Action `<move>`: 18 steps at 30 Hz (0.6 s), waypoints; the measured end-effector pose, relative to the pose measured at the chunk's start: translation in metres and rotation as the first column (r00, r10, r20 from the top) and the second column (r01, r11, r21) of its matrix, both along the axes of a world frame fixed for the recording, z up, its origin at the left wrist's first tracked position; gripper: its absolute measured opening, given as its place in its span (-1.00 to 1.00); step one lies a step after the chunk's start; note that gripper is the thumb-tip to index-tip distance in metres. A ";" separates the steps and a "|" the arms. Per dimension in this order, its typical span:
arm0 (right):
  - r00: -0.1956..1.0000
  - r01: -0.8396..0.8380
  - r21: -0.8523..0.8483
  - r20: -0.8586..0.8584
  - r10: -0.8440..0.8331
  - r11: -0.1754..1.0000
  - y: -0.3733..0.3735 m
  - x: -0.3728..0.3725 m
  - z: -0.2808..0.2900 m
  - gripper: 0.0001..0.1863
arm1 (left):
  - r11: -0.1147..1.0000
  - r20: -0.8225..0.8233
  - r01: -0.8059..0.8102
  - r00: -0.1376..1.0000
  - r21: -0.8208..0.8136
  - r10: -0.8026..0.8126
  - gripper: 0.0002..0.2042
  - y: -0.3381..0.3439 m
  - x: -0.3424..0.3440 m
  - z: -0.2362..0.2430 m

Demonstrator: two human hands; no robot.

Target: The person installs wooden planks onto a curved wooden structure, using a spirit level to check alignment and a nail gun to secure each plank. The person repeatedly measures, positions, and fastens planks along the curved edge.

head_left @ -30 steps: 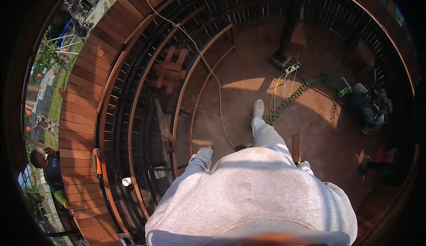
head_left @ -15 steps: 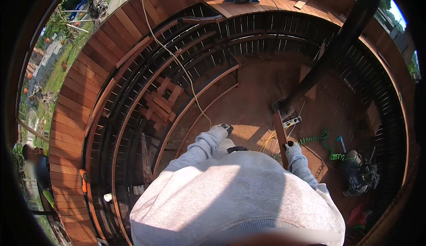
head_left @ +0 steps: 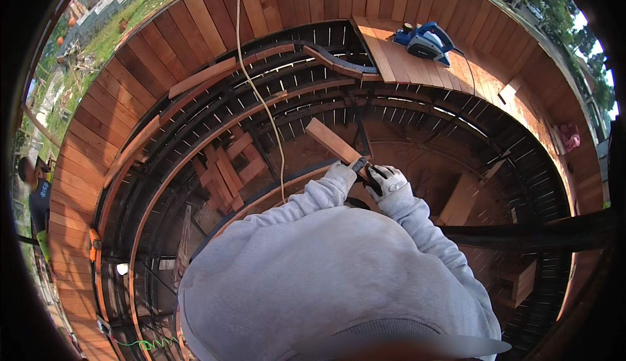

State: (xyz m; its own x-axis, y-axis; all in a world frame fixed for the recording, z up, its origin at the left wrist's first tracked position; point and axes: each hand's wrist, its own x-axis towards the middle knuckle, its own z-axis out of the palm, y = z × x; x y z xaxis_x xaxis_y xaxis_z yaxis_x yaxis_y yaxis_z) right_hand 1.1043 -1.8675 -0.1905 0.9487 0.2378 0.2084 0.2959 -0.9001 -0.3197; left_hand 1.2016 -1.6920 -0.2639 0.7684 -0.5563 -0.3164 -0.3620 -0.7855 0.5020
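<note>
A reddish-brown wooden board (head_left: 331, 139) points away from me and to the left, its near end at my gloved hands. My left hand (head_left: 352, 169) is closed round the board's near end, the dark-tipped fingers over its edge. Close beside it, my right hand (head_left: 388, 182), in a white and black glove, is closed at the same end. The right fingers are partly hidden by dark glove parts. Beyond the board runs a black metal frame (head_left: 362, 129).
A blue electric planer (head_left: 427, 42) rests on the planked ledge at the far right. A pale cable (head_left: 264, 103) crosses the curved tiers. Stacked wood pieces (head_left: 225, 172) lie left, a dark post (head_left: 528, 234) stands right. Another person (head_left: 39, 195) is outside the wall at left.
My view has turned left, so the planer and post appear further right. The board, earlier low in my right hand, is now raised ahead of me, and my left hand has joined it.
</note>
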 end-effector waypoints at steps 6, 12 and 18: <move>0.994 -0.090 0.062 0.063 0.086 0.994 -0.044 0.110 0.009 -0.44 | 0.323 -0.629 -0.796 0.603 -0.512 0.490 -0.65 -0.027 0.091 0.054; 0.982 0.104 0.263 0.124 -0.141 0.959 -0.140 0.211 0.014 -0.56 | 0.149 -0.314 -0.523 0.690 -0.839 0.652 -0.67 -0.024 0.235 0.104; 0.952 0.250 0.182 0.131 -0.276 0.951 -0.261 0.344 0.018 -0.60 | 0.490 0.237 -0.433 0.518 -0.756 0.822 -0.66 -0.056 0.450 0.184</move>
State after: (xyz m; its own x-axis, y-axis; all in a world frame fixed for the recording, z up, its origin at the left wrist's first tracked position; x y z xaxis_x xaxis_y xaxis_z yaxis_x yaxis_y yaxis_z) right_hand 1.4487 -2.1287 -0.1728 0.9265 -0.0647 0.3708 0.1124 -0.8926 -0.4367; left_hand 1.6512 -1.7483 -0.0797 0.8720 0.2675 0.4099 -0.2178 -0.5379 0.8144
